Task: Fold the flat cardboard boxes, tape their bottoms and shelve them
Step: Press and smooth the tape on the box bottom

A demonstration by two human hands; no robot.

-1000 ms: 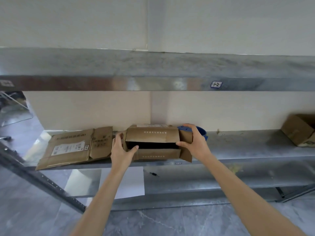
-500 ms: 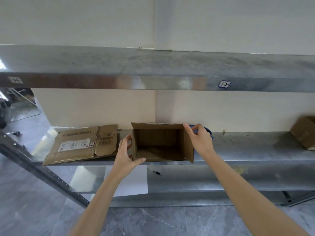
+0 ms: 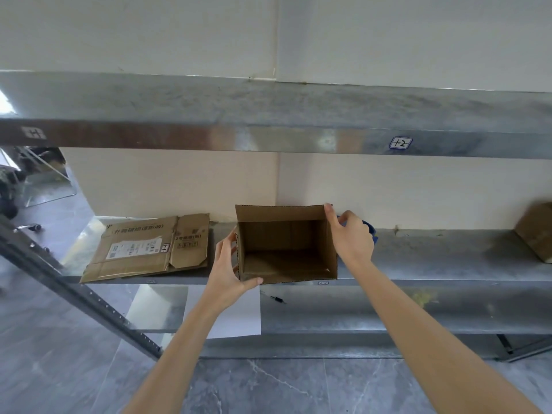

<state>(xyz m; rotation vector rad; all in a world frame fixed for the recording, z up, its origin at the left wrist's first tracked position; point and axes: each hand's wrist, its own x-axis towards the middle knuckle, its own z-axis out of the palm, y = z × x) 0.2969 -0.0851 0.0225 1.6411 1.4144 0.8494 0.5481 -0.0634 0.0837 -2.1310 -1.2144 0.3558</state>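
- I see the open brown cardboard box lying on its side on the grey metal middle shelf. Its open mouth faces me.
- The box's front bottom edge sits right at the shelf's front lip.
- My left hand is at 9 o'clock of the box. Its fingers lie flat along the left wall and its thumb reaches under the bottom front corner. It is not curled round anything.
- My right hand is at 3 o'clock, loose against the right wall, with one fingertip on the top right corner.
- A blue roll peeks out behind the right hand.
- A flat brown cardboard sheet lies at 9 o'clock, just beside the left hand, so that side is tight.
- At 3 o'clock the shelf is bare as far as another brown box, well apart.
- At 12 o'clock the top metal shelf is well above the box's top edge.
- At 6 o'clock, on the lower shelf, lie a white paper sheet and a black pen.
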